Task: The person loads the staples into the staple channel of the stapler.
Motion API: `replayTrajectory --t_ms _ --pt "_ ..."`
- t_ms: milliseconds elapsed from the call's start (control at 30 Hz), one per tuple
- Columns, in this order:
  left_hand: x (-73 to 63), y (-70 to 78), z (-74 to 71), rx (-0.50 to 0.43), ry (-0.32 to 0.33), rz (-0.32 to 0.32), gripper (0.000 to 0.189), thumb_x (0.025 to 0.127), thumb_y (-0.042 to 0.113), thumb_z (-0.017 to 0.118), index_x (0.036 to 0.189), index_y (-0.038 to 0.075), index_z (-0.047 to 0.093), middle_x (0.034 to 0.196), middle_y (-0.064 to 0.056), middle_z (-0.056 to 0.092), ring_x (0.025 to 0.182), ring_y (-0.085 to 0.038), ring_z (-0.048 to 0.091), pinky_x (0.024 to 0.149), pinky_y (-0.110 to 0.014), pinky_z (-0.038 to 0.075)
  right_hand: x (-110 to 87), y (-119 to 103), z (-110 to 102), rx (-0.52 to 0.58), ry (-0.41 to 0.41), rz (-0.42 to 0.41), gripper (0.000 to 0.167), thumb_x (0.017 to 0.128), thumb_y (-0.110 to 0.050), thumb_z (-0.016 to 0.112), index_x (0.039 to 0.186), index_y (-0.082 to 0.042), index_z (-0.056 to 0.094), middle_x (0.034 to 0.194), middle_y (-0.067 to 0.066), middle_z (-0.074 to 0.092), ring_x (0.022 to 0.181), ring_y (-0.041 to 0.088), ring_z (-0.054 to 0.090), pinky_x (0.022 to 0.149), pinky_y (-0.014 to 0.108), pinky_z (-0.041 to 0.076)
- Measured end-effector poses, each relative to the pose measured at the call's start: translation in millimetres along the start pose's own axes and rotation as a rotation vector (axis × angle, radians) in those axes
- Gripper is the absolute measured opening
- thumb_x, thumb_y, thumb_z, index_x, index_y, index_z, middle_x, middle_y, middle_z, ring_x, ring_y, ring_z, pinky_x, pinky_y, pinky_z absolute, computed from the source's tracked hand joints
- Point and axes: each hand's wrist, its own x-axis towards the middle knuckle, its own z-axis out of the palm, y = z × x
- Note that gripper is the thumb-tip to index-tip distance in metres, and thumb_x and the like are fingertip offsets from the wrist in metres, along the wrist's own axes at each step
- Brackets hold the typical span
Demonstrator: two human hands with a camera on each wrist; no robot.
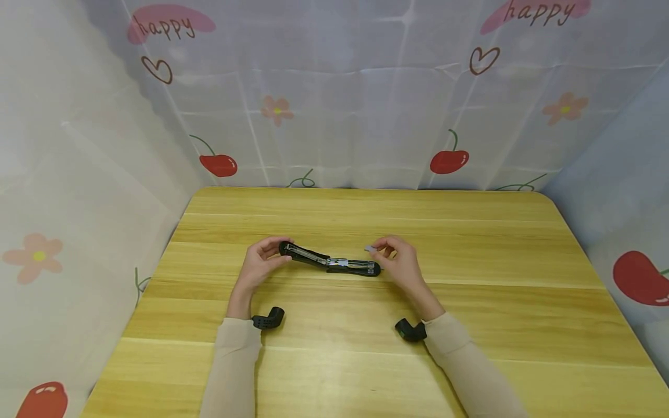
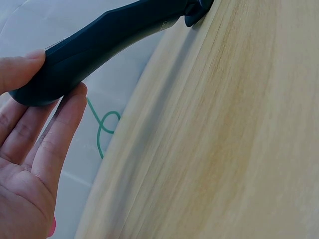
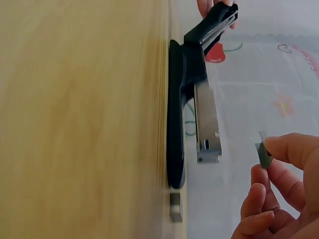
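A black stapler is folded wide open on the table, with its metal magazine raised above the black base in the right wrist view. My left hand grips the end of the lifted top arm, thumb on one side and fingers on the other. Between the thumb and fingertips of my right hand a short strip of staples is pinched. That hand hovers beside the base's front end, apart from the stapler.
Just past the tip of the base lies another small, silvery block. The wooden table ends at a printed curtain behind, with more curtain on both sides. Each wrist wears a black camera.
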Motion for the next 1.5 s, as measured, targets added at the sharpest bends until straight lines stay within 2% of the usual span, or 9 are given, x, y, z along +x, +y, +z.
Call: replayTrajectory --t_ms 200,367,600,867,1133,1367,1500 --pt "0.4 0.2 -0.4 -0.004 0.002 0.000 0.044 0.084 -0.003 0.072 0.127 -0.007 0.059 0.117 0.001 0.067 0.103 -0.007 0.064 0.082 -0.020 0.055 0.8 -2 12 0.001 -0.058 -0.015 0.007 0.086 -0.009 0.074 0.093 -0.007 0.074 0.088 0.008 0.066 0.071 0.016 0.052 0.059 0.022 0.041" --pt "0.3 0.3 -0.2 -0.008 0.003 -0.006 0.045 0.084 -0.003 0.072 0.127 -0.007 0.059 0.118 0.000 0.067 0.103 -0.007 0.064 0.082 -0.021 0.055 0.6 -4 19 -0.014 -0.090 -0.015 0.006 0.085 -0.011 0.075 0.091 -0.008 0.074 0.087 0.007 0.065 0.071 0.016 0.051 0.062 0.025 0.043" --pt "0.4 0.0 0.6 -0.001 0.004 -0.014 0.045 0.084 -0.003 0.072 0.128 -0.007 0.058 0.120 -0.004 0.066 0.104 -0.007 0.064 0.082 -0.021 0.056 0.9 -3 21 -0.099 -0.136 -0.017 0.005 0.086 -0.014 0.075 0.091 -0.012 0.074 0.088 0.004 0.067 0.070 0.016 0.049 0.063 0.027 0.042" --pt "-0.2 0.4 0.3 -0.011 0.004 -0.009 0.045 0.084 -0.005 0.071 0.127 -0.008 0.058 0.117 0.000 0.067 0.102 -0.006 0.065 0.082 -0.021 0.056 -0.3 -3 22 -0.150 -0.168 -0.017 0.005 0.085 -0.015 0.076 0.090 -0.013 0.075 0.087 0.003 0.067 0.068 0.015 0.047 0.063 0.029 0.040" --pt "0.0 0.3 -0.4 -0.016 0.007 -0.017 0.045 0.084 -0.005 0.071 0.127 -0.008 0.058 0.118 -0.001 0.067 0.103 -0.006 0.065 0.082 -0.021 0.056 -0.2 -3 22 -0.181 -0.177 -0.021 0.006 0.085 -0.015 0.077 0.091 -0.013 0.075 0.087 0.003 0.066 0.067 0.014 0.044 0.063 0.029 0.036" --pt "0.5 -0.2 0.0 -0.003 0.006 -0.021 0.045 0.084 -0.004 0.072 0.127 -0.007 0.058 0.122 -0.010 0.066 0.103 -0.006 0.064 0.083 -0.021 0.056 -0.2 -2 22 -0.186 -0.173 -0.038 0.006 0.085 -0.015 0.076 0.091 -0.013 0.075 0.086 0.003 0.065 0.065 0.014 0.042 0.062 0.028 0.035" --pt "0.7 -0.3 -0.4 -0.004 0.009 -0.023 0.045 0.084 -0.004 0.072 0.127 -0.007 0.059 0.120 -0.008 0.066 0.103 -0.006 0.064 0.083 -0.021 0.056 -0.2 -2 22 -0.196 -0.171 -0.046 0.006 0.085 -0.016 0.077 0.091 -0.012 0.076 0.086 0.003 0.066 0.065 0.013 0.042 0.061 0.027 0.035"
